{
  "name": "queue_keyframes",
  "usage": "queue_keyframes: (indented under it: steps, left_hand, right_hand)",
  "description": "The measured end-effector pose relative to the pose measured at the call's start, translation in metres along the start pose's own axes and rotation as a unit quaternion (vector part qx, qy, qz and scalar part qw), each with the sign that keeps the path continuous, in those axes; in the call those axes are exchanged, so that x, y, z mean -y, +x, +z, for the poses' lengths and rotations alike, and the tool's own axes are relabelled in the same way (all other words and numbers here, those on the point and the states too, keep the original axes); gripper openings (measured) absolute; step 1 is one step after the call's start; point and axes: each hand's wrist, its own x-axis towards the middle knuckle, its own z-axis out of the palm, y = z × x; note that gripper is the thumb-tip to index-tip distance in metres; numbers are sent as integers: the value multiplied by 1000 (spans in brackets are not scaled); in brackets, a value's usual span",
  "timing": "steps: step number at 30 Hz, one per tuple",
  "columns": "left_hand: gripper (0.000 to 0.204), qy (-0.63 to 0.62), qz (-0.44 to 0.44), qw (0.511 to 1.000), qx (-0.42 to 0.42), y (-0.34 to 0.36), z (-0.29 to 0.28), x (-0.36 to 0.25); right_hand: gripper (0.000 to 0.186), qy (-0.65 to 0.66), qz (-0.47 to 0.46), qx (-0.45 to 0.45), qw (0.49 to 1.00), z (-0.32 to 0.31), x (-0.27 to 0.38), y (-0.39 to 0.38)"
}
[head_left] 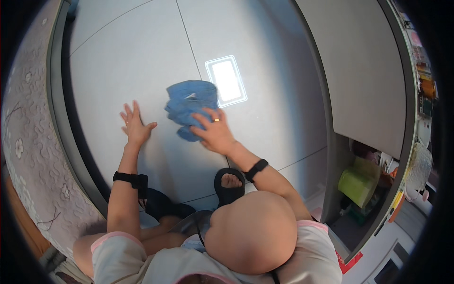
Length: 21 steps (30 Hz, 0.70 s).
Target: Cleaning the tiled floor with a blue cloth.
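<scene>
A crumpled blue denim-like cloth (194, 102) lies bunched on the pale tiled floor (269, 128), with a small white patch showing in a fold. My right hand (215, 130) bears down on its near right part, fingers bent over the fabric; a ring is on one finger. To the left of the cloth and apart from it, my left hand (136, 130) is open, fingers spread, at the floor and holding nothing. Both wrists wear black bands.
On the left stands a bed with a quilted floral cover (28, 123). A grey cabinet (364, 71) lines the right side; its lower compartment holds a green item (357, 184). My feet are in black slippers (229, 191). A bright light reflection falls on the floor beyond the cloth.
</scene>
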Motion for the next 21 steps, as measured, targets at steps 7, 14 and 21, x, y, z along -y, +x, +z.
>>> queue_keyframes:
  steps: [7, 14, 21]
  left_hand:
    - [123, -49, -164, 985, -24, -19, 9, 1]
    - [127, -77, -163, 984, 9, -13, 9, -3]
    - [126, -61, -161, 985, 11, -14, 6, 1]
  right_hand:
    - [63, -169, 357, -134, 909, -79, -138, -82]
    - [66, -208, 600, -180, 751, -77, -172, -50]
    - [48, -78, 223, -72, 969, -15, -33, 42]
